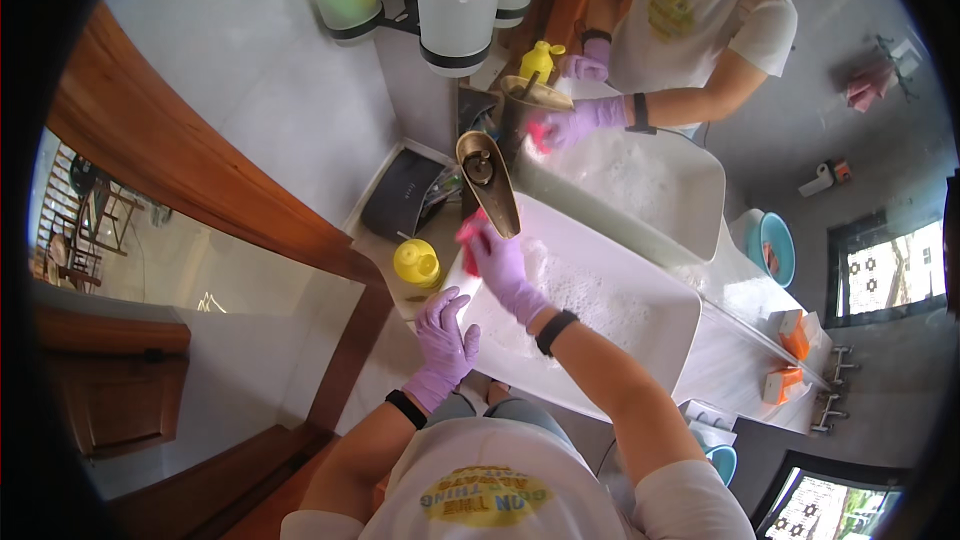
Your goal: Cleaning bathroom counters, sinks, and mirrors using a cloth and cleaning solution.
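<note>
Both of my hands wear thin purple gloves. My right hand (501,266) grips a pink cloth or sponge (472,240) against the far left rim of a white rectangular washbasin (675,330), close beside a bronze-coloured waterfall faucet (491,187). White suds (592,300) lie in the basin. My left hand (444,334) rests at the basin's left edge, fingers apart, with nothing seen in it. A yellow squeeze bottle (417,262) stands on the counter just beyond my left hand.
A dark pouch (397,191) with packets sits in the counter corner. Wall-mounted tumblers (456,15) hang above it. A large mirror (757,187) backs the basin and reflects the person. An orange tissue pack (784,385) lies on the counter at right. A wooden door frame (202,157) stands at left.
</note>
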